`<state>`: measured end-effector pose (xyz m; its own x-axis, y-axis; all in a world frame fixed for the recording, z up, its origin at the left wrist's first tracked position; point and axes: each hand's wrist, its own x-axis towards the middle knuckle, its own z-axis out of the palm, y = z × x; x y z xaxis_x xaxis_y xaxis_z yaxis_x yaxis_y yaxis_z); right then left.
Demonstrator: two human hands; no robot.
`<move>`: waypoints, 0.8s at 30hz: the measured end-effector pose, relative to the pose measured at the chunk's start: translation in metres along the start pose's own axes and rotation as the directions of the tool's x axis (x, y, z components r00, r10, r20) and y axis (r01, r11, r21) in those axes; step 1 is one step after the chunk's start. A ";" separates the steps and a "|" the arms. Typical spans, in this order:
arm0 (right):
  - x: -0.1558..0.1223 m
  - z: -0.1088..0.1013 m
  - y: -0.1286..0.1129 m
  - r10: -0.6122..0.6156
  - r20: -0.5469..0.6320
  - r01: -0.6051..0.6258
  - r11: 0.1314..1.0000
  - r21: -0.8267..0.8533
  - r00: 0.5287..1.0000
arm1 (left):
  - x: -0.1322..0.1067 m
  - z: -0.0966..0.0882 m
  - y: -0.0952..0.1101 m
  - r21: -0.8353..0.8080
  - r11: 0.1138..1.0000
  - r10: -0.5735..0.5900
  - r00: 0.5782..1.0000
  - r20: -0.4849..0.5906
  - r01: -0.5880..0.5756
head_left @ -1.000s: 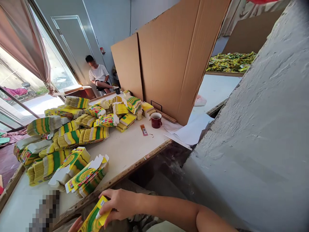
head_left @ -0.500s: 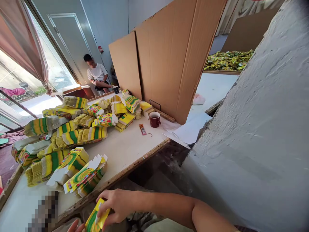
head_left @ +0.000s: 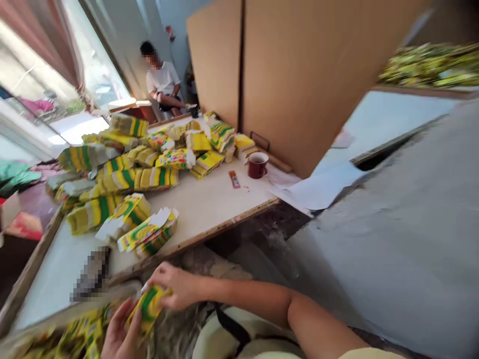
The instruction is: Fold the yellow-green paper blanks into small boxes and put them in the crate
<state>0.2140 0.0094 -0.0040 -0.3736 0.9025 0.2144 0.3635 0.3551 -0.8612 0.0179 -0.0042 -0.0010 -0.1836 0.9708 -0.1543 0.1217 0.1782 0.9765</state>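
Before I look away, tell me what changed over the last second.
The left hand has come up into fuller view, holding the yellow-green carton from below; the right hand still pinches its top. The camera swung down. The carton stacks, red mug and seated person stayed put.

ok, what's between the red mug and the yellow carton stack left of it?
Head view: one small orange sachet, lying flat on the white tabletop between the red mug and the yellow carton stack.

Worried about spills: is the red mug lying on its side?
No, the red mug stands upright on the table, its opening facing up.
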 end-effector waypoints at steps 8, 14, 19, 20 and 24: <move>-0.004 0.017 -0.006 0.055 -0.339 0.030 0.970 0.242 0.939 | -0.016 0.022 0.001 -0.194 0.979 -0.064 0.997 -0.032 0.056; 0.030 0.001 -0.015 -0.066 -0.203 0.099 0.983 0.157 0.977 | -0.010 -0.014 0.008 -0.158 0.987 -0.006 0.970 -0.242 -0.033; 0.083 -0.056 0.002 0.059 -0.306 -0.153 0.943 -0.294 0.950 | 0.009 -0.126 -0.007 0.224 0.966 0.237 0.789 -0.567 -0.129; 0.091 -0.064 0.006 0.144 -0.272 -0.251 0.874 -0.415 0.952 | 0.011 -0.145 -0.016 0.321 0.946 0.233 0.784 -0.575 -0.046; 0.103 -0.072 0.022 0.190 -0.198 -0.269 0.798 -0.540 0.962 | 0.015 -0.172 -0.054 0.604 0.785 0.250 0.821 -0.513 0.138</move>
<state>0.2454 0.1276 0.0325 -0.1210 0.9835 0.1342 0.8511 0.1724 -0.4959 -0.1588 -0.0264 -0.0301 -0.6207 0.7593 0.1954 0.6595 0.3710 0.6537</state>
